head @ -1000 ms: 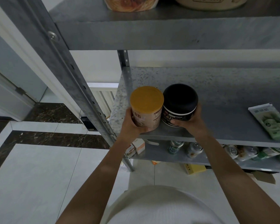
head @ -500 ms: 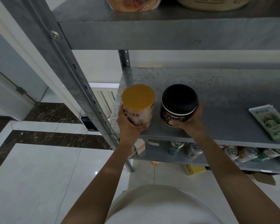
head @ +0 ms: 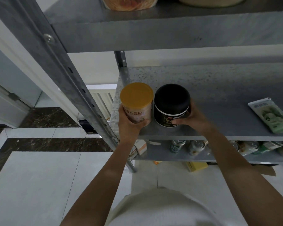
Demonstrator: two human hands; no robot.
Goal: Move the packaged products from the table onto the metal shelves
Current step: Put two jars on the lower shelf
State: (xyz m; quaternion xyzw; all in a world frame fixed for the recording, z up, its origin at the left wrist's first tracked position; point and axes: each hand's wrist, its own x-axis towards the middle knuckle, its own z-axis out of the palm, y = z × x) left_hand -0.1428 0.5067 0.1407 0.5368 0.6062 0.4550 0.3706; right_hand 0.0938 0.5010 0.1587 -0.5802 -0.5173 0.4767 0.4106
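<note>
Head view, looking down at a metal shelf (head: pixel 219 95). The left hand (head: pixel 131 126) grips a yellow-lidded can (head: pixel 137 101) at the shelf's near left corner. The right hand (head: pixel 191 118) grips a black jar (head: pixel 170 105) just right of it, the two almost touching. This looks like the placing step. Next, both likely need setting fully down, pushing farther from the near edge, then letting go.

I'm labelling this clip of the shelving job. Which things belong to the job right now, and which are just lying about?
In the job: yellow-lidded can, held by the left hand; black-lidded jar, held by the right hand; middle metal shelf.
Lying about: green packet on that shelf; drink cans on the shelf below; yellow box on the floor.
</note>
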